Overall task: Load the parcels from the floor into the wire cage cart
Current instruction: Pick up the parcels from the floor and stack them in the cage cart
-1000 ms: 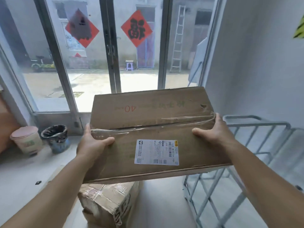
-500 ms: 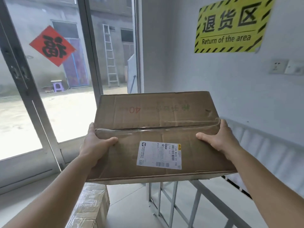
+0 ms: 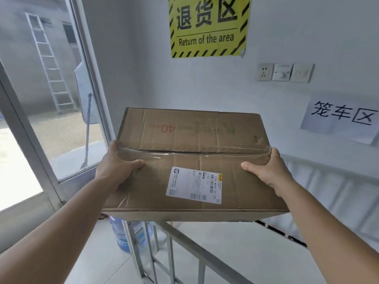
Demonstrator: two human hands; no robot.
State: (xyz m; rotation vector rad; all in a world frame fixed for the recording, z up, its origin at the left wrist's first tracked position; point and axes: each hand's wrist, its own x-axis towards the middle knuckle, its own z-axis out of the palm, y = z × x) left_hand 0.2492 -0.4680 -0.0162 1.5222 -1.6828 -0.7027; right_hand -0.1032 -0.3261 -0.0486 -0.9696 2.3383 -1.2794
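A flat cardboard parcel (image 3: 192,160) is held up in the air in front of the person, level with the chest, with both bare arms stretched forward. The left hand (image 3: 117,167) clasps the parcel's left edge: its thumb lies across the top face and the other fingers wrap down the side, hidden underneath. The right hand (image 3: 266,171) grips the right edge the same way, thumb pointing inward on top, the remaining fingers curled over the side out of sight. A strip of clear tape (image 3: 205,153) seals the seam between the top flaps and runs from one hand to the other. A white shipping label (image 3: 194,185) sits on the near flap, closer to the right hand, and a red "40" is printed upside down on the far flap.

Below the parcel's near edge, the grey metal bars of the wire cage cart (image 3: 184,247) cross the lower middle of the view; the parcel hangs above them without touching. What looks like a blue water jug (image 3: 121,234) stands on the floor behind the bars. On the white wall ahead hang a yellow and black sign (image 3: 207,25) reading "Return of the area", a row of sockets and switches (image 3: 284,72), and a white paper notice (image 3: 340,117). To the left is a glass door (image 3: 51,89), with a ladder (image 3: 51,64) outside.
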